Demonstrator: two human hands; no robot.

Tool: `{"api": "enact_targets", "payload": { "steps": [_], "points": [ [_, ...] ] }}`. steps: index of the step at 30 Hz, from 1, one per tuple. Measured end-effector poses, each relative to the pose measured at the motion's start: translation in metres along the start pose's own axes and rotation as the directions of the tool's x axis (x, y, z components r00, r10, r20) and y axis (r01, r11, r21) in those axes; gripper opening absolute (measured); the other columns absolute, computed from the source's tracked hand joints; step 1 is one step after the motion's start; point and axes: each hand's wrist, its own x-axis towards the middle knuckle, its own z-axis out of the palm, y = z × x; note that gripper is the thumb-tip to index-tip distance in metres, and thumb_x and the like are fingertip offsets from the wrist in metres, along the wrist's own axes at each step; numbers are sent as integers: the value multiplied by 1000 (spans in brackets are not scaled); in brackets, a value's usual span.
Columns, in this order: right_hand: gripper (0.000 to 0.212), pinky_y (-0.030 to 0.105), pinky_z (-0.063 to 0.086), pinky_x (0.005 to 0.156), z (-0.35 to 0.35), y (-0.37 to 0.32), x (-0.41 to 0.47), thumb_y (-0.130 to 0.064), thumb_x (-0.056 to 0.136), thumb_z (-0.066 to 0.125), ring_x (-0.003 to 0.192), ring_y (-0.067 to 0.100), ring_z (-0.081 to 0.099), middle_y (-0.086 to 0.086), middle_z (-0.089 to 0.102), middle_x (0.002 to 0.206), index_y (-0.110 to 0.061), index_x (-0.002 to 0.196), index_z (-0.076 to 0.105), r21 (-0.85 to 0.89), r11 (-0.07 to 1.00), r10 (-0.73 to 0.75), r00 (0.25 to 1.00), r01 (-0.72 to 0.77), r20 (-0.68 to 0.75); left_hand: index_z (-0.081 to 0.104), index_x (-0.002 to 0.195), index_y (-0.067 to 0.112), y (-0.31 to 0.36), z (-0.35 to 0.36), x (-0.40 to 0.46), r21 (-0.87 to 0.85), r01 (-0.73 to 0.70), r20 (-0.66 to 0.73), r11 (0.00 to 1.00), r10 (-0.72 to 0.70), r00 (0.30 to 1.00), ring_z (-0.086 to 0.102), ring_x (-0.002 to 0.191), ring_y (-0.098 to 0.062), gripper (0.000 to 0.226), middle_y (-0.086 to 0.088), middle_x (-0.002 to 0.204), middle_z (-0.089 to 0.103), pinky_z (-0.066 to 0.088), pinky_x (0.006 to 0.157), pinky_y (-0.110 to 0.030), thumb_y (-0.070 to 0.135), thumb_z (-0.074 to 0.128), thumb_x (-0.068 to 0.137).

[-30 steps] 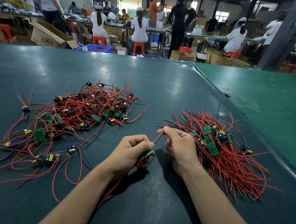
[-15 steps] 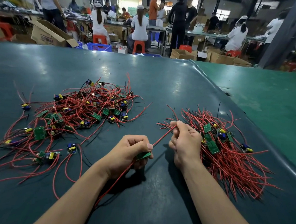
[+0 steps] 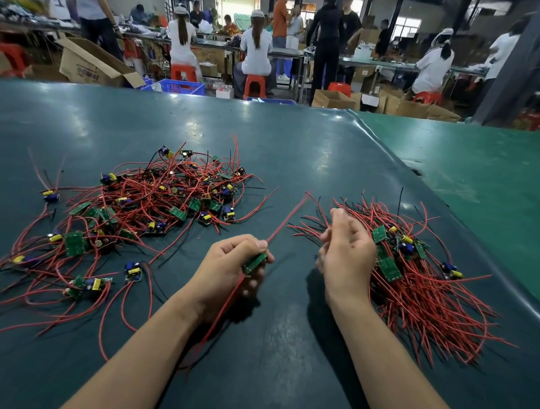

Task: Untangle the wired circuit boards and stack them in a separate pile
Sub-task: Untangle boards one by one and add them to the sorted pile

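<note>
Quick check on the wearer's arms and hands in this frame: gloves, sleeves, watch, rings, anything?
Nothing worn that shows. The left hand and right hand are bare, with no gloves or finger cots. Both forearms are bare up to the bottom edge of the frame, so no sleeve or cuff is in view. No watch, wrist strap or bracelet at either wrist, and no rings on the fingers that show. Fingernails look short and unpainted.

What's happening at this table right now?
A person is sorting wired circuit boards on a dark green table. The left hand grips one green circuit board, with a red wire running up and away from it and another trailing down toward the forearm. The right hand hovers with fingers loosely curled, holding nothing, beside the sorted pile on the right. A tangled heap of boards and red wires lies on the left.
</note>
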Motion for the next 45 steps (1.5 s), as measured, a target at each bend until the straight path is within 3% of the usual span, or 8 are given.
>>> {"api": "enact_targets", "payload": {
  "steps": [3, 7, 13, 22, 35, 39, 42, 45],
  "points": [
    [32, 15, 24, 36, 5, 1, -15, -39, 96, 58, 34, 7, 33, 0, 54, 54, -16, 74, 60, -73, 977, 214, 928, -201, 305, 64, 69, 11, -1, 3, 0, 33, -32, -41, 999, 33, 999, 37, 39, -12, 29, -5, 56, 49, 28, 36, -15, 16, 53, 96],
    [28, 20, 41, 46, 12, 4, -29, -24, 93, 64, 48, 11, 49, 4, 59, 59, 0, 82, 72, -39, 961, 250, 795, -275, 553, 64, 69, 14, -1, 6, -3, 123, -39, -10, 992, 40, 999, 43, 39, -12, 31, -6, 56, 52, 31, 35, -15, 11, 52, 97],
    [24, 16, 15, 37, 8, 2, -21, -22, 92, 65, 36, 5, 19, -8, 29, 42, -12, 73, 76, -18, 969, 227, 853, -248, 471, 58, 70, 5, 4, 7, -4, 185, -1, 0, 983, 1, 1000, 38, 34, -10, 27, -3, 49, 49, 28, 35, -13, 8, 49, 96],
    [29, 15, 15, 37, 7, 4, -8, -21, 89, 70, 33, 8, 17, -6, 27, 39, -11, 62, 72, 81, 981, 158, 967, -177, 200, 51, 69, -2, 5, 6, -5, 78, 3, 83, 997, -10, 997, 35, 34, -10, 25, -3, 45, 43, 26, 37, -11, -1, 47, 93],
    [36, 12, 19, 36, -4, -4, 10, -28, 103, 49, 31, 5, 25, -5, 41, 45, -8, 77, 64, 345, 929, 169, 983, -133, -77, 56, 64, 3, 1, -1, -3, 8, 2, 113, 1000, -3, 994, 36, 34, -10, 18, -2, 49, 51, 27, 37, -14, 17, 58, 75],
    [46, 11, 21, 37, -2, -5, -3, -46, 100, 45, 30, 8, 28, -3, 43, 45, -14, 73, 62, 151, 959, 210, 959, -239, 189, 70, 73, 13, 0, 1, 0, -66, -97, -38, 993, 94, 995, 39, 42, -14, 20, -6, 64, 53, 29, 38, -16, 27, 64, 85],
    [47, 15, 23, 35, 9, -1, -28, -54, 85, 58, 36, 7, 33, 1, 45, 51, -9, 73, 68, -201, 970, 230, 801, -140, 552, 76, 78, 16, 1, 2, 1, -103, -129, -138, 986, 114, 984, 45, 46, -15, 22, -10, 67, 55, 33, 42, -18, 34, 64, 78],
    [40, 16, 24, 34, 8, -4, -32, -44, 81, 64, 37, 6, 32, 0, 44, 54, -3, 85, 65, -179, 973, 228, 692, -143, 685, 79, 85, 12, 1, 2, 1, -70, -121, -117, 990, 112, 987, 50, 53, -18, 28, -12, 71, 63, 33, 47, -22, 35, 66, 75]
  ]
}}
